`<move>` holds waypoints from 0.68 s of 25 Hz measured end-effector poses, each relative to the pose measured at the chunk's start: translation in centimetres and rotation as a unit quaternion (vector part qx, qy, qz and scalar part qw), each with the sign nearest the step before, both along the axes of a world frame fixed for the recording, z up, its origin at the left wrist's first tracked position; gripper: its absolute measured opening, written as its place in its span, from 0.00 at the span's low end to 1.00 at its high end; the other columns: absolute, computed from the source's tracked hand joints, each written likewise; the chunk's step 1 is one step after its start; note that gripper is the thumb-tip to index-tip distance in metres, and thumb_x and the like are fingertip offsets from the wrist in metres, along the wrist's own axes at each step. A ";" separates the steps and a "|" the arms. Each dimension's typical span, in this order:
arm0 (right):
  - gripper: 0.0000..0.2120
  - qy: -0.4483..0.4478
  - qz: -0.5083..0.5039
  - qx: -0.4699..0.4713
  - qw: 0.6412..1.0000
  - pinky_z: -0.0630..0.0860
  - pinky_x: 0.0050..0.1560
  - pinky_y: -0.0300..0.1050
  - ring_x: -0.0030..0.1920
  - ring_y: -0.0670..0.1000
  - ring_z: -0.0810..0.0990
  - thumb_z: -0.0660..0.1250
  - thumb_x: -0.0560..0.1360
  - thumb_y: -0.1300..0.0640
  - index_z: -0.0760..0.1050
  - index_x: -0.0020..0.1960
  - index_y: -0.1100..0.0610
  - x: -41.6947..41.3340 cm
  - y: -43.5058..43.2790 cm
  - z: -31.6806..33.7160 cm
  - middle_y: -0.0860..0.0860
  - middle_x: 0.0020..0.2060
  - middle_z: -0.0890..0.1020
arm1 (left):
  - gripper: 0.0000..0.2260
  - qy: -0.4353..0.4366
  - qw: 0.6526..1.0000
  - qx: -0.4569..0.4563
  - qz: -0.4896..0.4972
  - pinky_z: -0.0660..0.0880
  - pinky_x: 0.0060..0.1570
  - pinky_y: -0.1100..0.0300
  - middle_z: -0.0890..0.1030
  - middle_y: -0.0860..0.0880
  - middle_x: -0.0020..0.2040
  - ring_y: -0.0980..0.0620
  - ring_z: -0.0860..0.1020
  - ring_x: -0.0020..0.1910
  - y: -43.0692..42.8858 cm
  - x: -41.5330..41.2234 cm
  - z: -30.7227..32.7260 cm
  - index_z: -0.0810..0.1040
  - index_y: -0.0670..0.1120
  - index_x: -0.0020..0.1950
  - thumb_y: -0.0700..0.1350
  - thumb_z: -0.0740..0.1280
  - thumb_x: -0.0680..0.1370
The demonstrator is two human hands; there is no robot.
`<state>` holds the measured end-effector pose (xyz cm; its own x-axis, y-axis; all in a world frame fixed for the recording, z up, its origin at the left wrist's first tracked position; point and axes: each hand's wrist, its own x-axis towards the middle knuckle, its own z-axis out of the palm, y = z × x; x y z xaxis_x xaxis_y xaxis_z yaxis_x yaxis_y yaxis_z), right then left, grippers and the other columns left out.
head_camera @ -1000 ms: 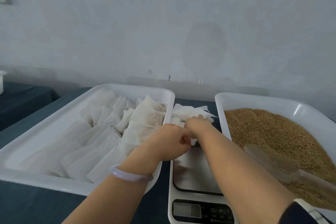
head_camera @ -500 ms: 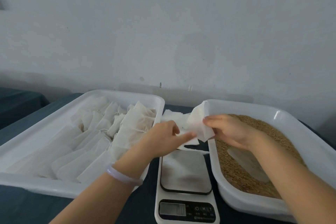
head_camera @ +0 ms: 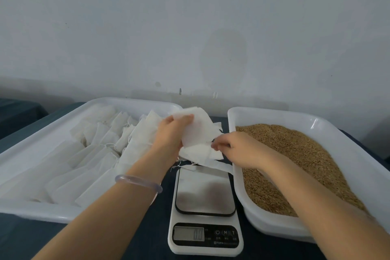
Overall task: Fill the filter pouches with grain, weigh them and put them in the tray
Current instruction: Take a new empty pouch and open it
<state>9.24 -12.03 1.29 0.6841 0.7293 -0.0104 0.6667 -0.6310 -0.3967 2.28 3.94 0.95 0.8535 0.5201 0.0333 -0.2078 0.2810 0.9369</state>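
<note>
My left hand grips an empty white filter pouch, lifted above the gap between the two trays. My right hand has curled fingers pinching the edge of a loose stack of empty pouches lying behind the scale. The scale's steel plate is bare. On the left, the white tray holds several filled pouches in rows. On the right, a white tray holds brown grain.
A dark blue cloth covers the table. A pale wall stands right behind the trays. A clear bangle circles my left wrist. My right forearm crosses over the grain tray's front part.
The pouch passed from my right hand to my left hand, which lifted it. My right hand dropped back onto the stack of empty pouches.
</note>
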 end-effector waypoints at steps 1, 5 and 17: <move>0.16 -0.039 0.022 -0.108 0.993 0.71 0.57 0.44 0.60 0.53 0.74 0.55 0.79 0.59 0.74 0.63 0.52 0.1 1.0 0.0 0.49 0.60 0.77 | 0.04 0.010 0.999 0.008 0.031 0.69 0.32 0.59 0.76 0.45 0.36 0.46 0.74 0.36 0.0 -0.1 0.0 0.77 0.40 0.49 0.39 0.64 0.77; 0.21 -0.051 0.050 -0.305 0.950 0.70 0.61 0.51 0.63 0.58 0.72 0.60 0.78 0.51 0.68 0.68 0.59 0.0 5.4 -0.9 0.54 0.63 0.75 | 0.05 0.037 0.998 0.020 0.043 0.64 0.21 0.67 0.74 0.46 0.32 0.49 0.72 0.29 -0.1 -0.7 0.1 0.76 0.42 0.45 0.40 0.62 0.78; 0.07 -0.306 -0.078 -0.081 0.945 0.60 0.42 0.43 0.49 0.57 0.73 0.58 0.70 0.65 0.69 0.44 0.54 2.3 5.7 -3.0 0.53 0.44 0.78 | 0.06 0.042 0.997 0.057 -0.014 0.78 0.47 0.51 0.80 0.38 0.48 0.43 0.80 0.45 0.2 -1.2 -0.2 0.79 0.38 0.52 0.35 0.64 0.78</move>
